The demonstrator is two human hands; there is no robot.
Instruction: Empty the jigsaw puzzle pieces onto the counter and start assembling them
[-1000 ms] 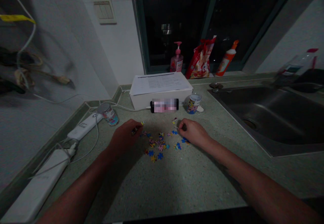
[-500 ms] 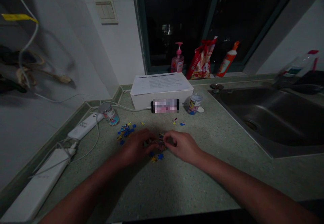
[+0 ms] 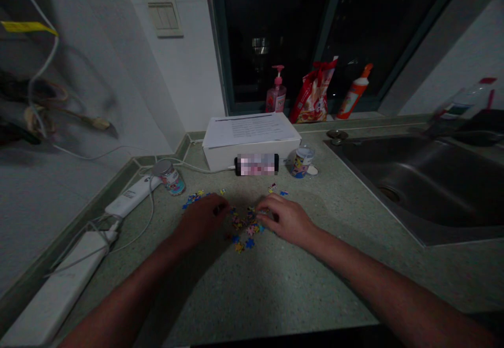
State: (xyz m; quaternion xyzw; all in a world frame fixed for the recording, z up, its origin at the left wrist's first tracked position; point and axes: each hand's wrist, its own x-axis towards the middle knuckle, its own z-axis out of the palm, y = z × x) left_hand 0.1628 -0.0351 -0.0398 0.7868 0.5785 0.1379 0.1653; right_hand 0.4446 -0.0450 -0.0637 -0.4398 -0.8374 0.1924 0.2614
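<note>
Small jigsaw puzzle pieces in blue, yellow and pink lie scattered on the speckled stone countertop. My left hand rests at the left edge of this spread, its curled fingertips reaching the pieces. A smaller patch of blue and yellow pieces lies just beyond it. My right hand is on the other side, fingers bent down over pieces near its tips. Whether either hand holds a piece is hidden by the fingers.
A white box topped with printed paper stands behind the pieces, with a blurred phone against it. Two small tins stand nearby. White power strips and cables lie left; a steel sink lies right.
My hands have drawn apart from their close position over the middle pieces, uncovering them. Compared with the oldest frame, a patch of pieces now lies further left.
</note>
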